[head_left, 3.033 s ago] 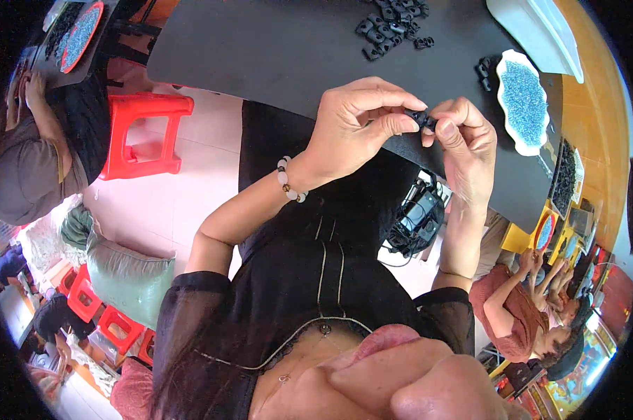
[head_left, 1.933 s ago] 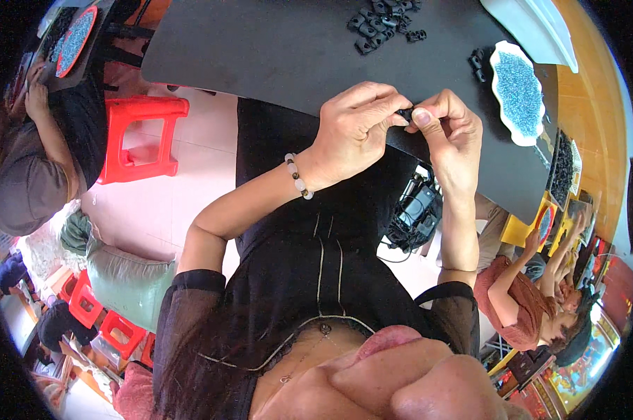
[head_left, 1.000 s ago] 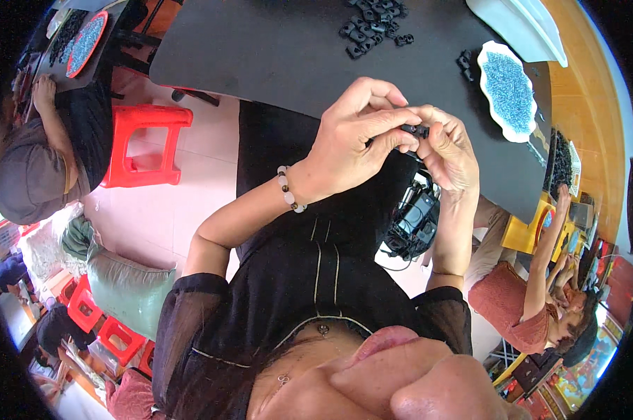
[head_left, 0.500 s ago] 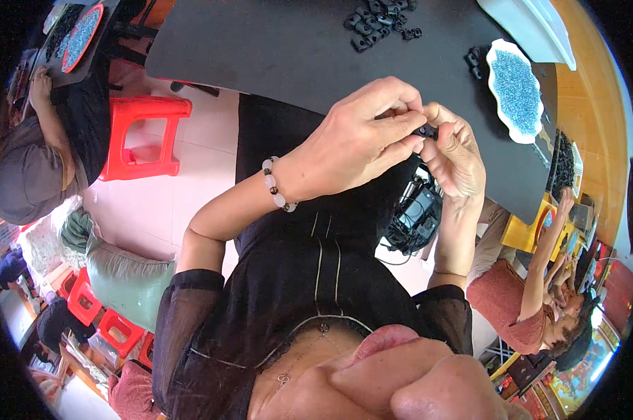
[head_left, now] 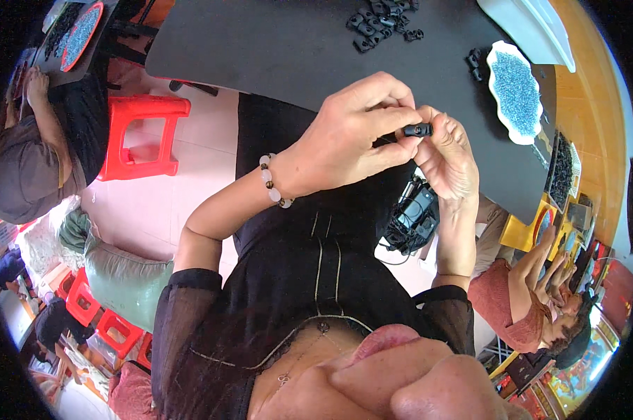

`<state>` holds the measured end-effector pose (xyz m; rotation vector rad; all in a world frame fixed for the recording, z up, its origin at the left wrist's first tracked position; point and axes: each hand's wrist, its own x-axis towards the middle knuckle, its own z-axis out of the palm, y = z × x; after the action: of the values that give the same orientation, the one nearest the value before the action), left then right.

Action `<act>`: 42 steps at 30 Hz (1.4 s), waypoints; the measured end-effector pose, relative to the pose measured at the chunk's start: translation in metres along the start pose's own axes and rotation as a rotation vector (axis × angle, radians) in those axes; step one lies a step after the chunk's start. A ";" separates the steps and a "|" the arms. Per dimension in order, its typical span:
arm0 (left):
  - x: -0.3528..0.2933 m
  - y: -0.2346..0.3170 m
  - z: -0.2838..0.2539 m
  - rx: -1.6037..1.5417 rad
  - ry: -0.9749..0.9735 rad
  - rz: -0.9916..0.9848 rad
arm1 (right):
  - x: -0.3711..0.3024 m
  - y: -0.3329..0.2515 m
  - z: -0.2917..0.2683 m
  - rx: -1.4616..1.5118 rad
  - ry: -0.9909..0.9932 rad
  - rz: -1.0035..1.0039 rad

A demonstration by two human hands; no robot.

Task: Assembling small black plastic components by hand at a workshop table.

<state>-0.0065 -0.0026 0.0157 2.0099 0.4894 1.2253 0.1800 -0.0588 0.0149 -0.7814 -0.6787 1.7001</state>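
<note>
Above the near edge of the dark table [head_left: 260, 49], my two hands meet around a small black plastic part [head_left: 417, 130] with a hole in its side. My left hand [head_left: 351, 140], with a beaded bracelet at the wrist, pinches the part between thumb and fingers. Thumb and fingertips of my right hand [head_left: 453, 154] press on its other end. Whether a smaller piece sits between the fingertips cannot be made out. Farther back lies a pile of similar black parts [head_left: 383, 24]. A white scalloped dish [head_left: 524, 139] at the right holds many tiny shiny bluish pieces.
A few black parts [head_left: 475, 64] lie beside the dish, near a white bin [head_left: 533, 31]. Below my hands is a black device with cables [head_left: 413, 210]. A red stool [head_left: 145, 164] stands left. Co-workers sit at the left [head_left: 33, 154] and right [head_left: 502, 294].
My hands have shifted slightly left, and the black part has turned so that its holed side shows more. The right co-worker's raised arm has come down.
</note>
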 end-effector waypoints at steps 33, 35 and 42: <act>0.018 -0.039 0.011 -0.154 0.101 -0.252 | 0.094 -0.138 -0.033 -1.804 0.353 -0.524; 0.016 -0.038 0.007 -0.145 0.098 -0.272 | 0.094 -0.110 -0.025 -1.824 0.305 -0.437; 0.015 -0.040 0.009 -0.149 0.105 -0.253 | 0.053 -0.121 -0.036 -2.286 0.400 -0.457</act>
<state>0.0108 0.0304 -0.0079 1.7075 0.6622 1.1776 0.2697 0.0236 0.0776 -2.0063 -2.1571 -0.3991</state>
